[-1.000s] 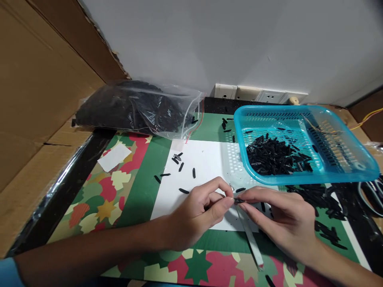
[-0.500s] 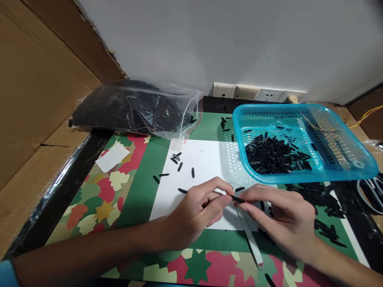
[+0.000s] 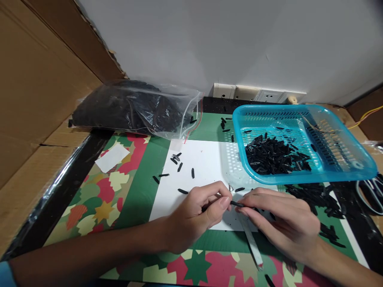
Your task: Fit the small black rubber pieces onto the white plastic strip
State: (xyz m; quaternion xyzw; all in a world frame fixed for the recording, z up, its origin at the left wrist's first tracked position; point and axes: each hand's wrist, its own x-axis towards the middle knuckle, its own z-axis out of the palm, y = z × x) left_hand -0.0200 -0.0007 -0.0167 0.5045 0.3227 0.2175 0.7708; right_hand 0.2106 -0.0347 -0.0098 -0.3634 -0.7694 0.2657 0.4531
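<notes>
A small, narrow black piece (image 3: 236, 203) is held between my hands above a sheet of white paper (image 3: 206, 159). My left hand (image 3: 203, 209) pinches its left end between thumb and index finger. At the right end, the thumb and fingertips of my right hand (image 3: 284, 215) close on the same piece. Beneath my fingers lies a slim tool with a white handle (image 3: 251, 243) and a pointed metal tip; its middle is partly hidden. Several similar black pieces (image 3: 193, 172) are scattered on the paper to the left.
A blue plastic basket (image 3: 329, 177) with a heap of black pieces (image 3: 269, 155) stands at the right. More pieces (image 3: 317, 197) lie in front of it, near scissors (image 3: 371, 195). A filled zip bag (image 3: 134, 107) rests at the back left. Cardboard (image 3: 38, 71) borders the left side.
The black piece has moved slightly down between my fingers, and my right hand has shifted a little right. The tool's metal tip now shows more clearly.
</notes>
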